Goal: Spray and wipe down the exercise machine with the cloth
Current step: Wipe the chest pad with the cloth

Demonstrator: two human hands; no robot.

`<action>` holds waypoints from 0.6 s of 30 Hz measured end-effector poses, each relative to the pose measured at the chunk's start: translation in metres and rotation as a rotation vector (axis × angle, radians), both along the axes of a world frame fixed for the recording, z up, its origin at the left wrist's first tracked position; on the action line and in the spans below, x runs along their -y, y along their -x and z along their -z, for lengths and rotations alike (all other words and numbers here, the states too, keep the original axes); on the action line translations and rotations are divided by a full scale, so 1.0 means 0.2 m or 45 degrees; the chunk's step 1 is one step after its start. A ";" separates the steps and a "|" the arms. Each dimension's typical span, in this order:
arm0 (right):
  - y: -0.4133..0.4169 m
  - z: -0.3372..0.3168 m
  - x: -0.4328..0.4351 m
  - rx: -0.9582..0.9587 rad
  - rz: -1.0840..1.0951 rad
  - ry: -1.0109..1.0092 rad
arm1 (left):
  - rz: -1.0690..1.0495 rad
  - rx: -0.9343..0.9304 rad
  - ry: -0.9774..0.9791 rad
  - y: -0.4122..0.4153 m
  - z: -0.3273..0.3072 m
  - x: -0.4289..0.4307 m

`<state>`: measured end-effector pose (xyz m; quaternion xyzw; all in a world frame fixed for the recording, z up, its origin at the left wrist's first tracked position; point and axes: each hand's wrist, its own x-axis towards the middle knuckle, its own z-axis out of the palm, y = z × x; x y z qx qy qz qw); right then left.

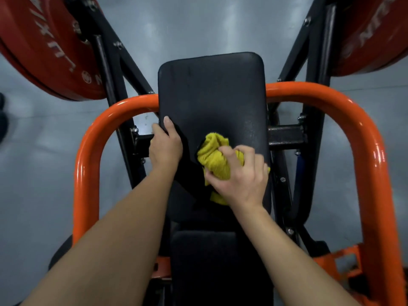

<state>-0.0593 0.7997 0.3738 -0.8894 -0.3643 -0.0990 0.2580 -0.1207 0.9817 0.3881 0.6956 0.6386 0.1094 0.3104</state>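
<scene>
1. Yellow cloth [213, 157] is bunched at the centre of the frame, pressed on the black back pad [212, 89] and clenched in the fingers [229, 156] of the right hand [240, 177].
2. The pad's left edge is gripped by the left hand [165, 146].
3. Wiping is judged to be under way. No spray bottle is seen, and the orange frame [353, 111] is presumed still to be done.
4. White lettering is carried by the red weight plates [44, 51] at upper left and upper right, but no whole word can be read.

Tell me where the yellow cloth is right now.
In the head view, the yellow cloth is bunched in the right hand against the black pad, right of the left hand gripping the pad's left edge.
</scene>
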 end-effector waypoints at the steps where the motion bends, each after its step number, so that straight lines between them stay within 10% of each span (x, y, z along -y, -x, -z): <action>1: 0.06 0.02 0.06 -0.025 -0.014 0.020 | 0.054 0.002 0.054 0.03 -0.01 -0.01; 12: 0.12 0.00 0.20 0.065 -0.419 0.228 | 0.738 -0.230 0.452 0.50 -0.06 0.03; 18: -0.22 -0.23 -0.46 -0.143 0.161 0.162 | 0.640 -0.317 0.411 0.52 -0.04 0.09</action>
